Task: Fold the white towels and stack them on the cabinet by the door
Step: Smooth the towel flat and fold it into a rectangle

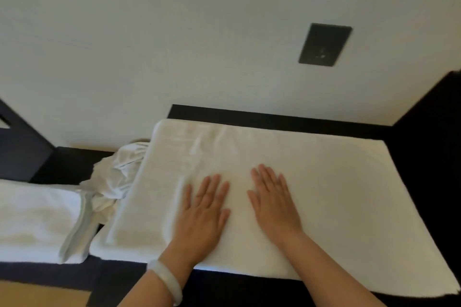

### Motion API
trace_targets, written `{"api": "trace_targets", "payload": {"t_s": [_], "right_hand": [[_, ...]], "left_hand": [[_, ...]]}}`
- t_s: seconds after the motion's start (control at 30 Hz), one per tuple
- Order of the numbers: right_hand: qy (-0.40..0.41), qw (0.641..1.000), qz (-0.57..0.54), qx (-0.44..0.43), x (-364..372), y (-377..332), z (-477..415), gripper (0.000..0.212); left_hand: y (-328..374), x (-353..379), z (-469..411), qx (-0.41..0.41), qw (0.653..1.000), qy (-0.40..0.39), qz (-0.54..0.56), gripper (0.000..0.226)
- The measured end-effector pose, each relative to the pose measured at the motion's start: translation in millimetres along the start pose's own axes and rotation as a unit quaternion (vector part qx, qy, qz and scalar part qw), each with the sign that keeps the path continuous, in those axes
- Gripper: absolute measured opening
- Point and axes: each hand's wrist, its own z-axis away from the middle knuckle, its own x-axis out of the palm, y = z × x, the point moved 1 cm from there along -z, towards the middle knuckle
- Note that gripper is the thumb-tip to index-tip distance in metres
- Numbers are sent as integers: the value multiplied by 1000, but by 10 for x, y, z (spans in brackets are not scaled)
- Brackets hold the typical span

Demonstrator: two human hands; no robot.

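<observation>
Pressing flat, fingers spread: left hand (204,209) & right hand (273,203) on white towel (336,194), half-folded; rt edge cut off.

Both hands lie on the towel (324,182) atop the cabinet (274,117), crumpled cloth (114,172) left.

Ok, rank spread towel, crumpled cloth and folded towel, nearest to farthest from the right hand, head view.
1. spread towel: under the right hand, touching.
2. crumpled cloth: back left.
3. folded towel: far left.

left hand (203,209): flat, fingers straight | right hand (273,203): flat, palm down
</observation>
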Motion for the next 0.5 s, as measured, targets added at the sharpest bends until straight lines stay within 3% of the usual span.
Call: {"api": "trace_targets", "payload": {"t_s": [0.2,0.27,0.4,0.5], "right_hand": [[-31,997,54,36,-78,-163,-10,90],[-12,999,33,19,-70,-359,-118,94],[-3,998,8,-70,94,-693,-457,74],[2,997,44,-64,212,-684,-537,61]], "left_hand": [[-1076,-224,293,-195,979,27,46,68],[-959,-238,226,-174,984,42,-6,66],[-393,-112,25,-6,1000,8,-7,59],[-592,-127,-109,-61,998,-13,-6,60]]}}
